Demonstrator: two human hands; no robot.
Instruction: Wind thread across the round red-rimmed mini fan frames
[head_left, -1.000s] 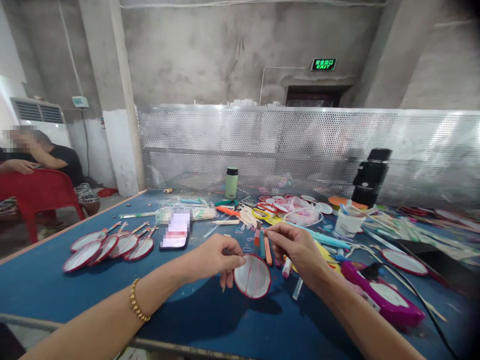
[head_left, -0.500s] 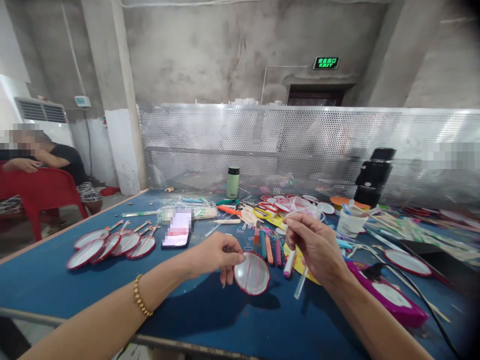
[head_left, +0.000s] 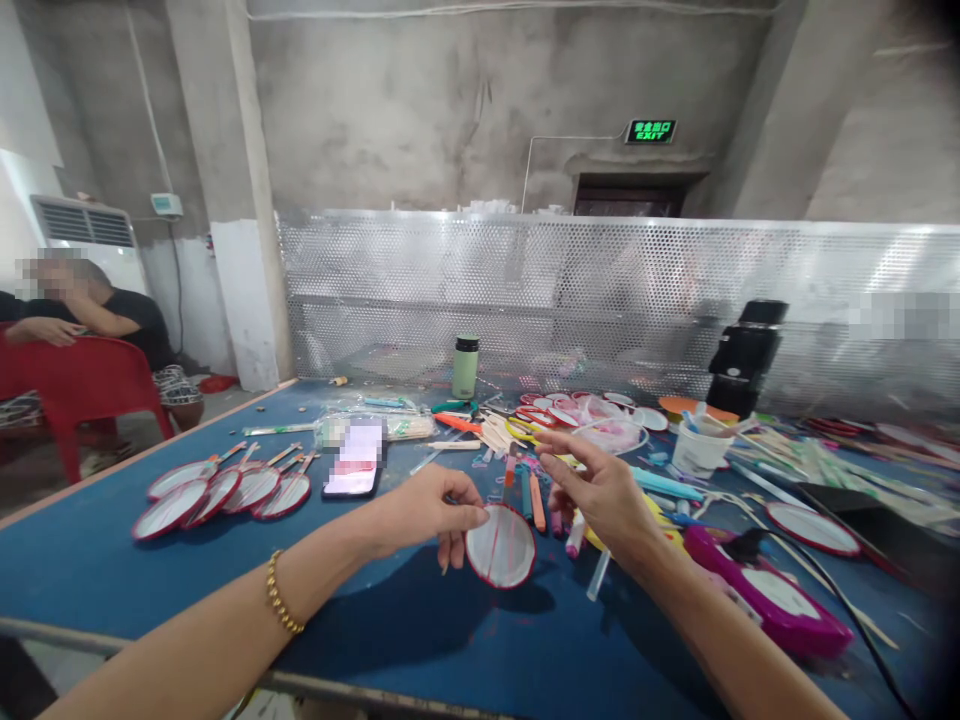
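My left hand [head_left: 431,510] pinches the rim of a small round white fan with a red edge [head_left: 501,546], holding it just above the blue table [head_left: 112,570]. A thin wooden stick pokes down below the fingers of that hand. My right hand [head_left: 600,495] hovers to the right of the fan, fingers loosely apart, thumb and forefinger near each other; nothing shows between them. Below that hand lie coloured markers [head_left: 537,497] and a clear glue stick [head_left: 598,575].
Finished fans [head_left: 225,490] lie in a row at the left beside a phone [head_left: 355,460]. A green flask [head_left: 464,367], white cup [head_left: 696,450], pink glue gun [head_left: 772,590] and loose sticks crowd the back and right. A person sits on a red chair [head_left: 75,385] at far left.
My right hand drew up and right away from the fan, then came back down toward it with its fingers opening. The left hand and the fan have stayed almost still.
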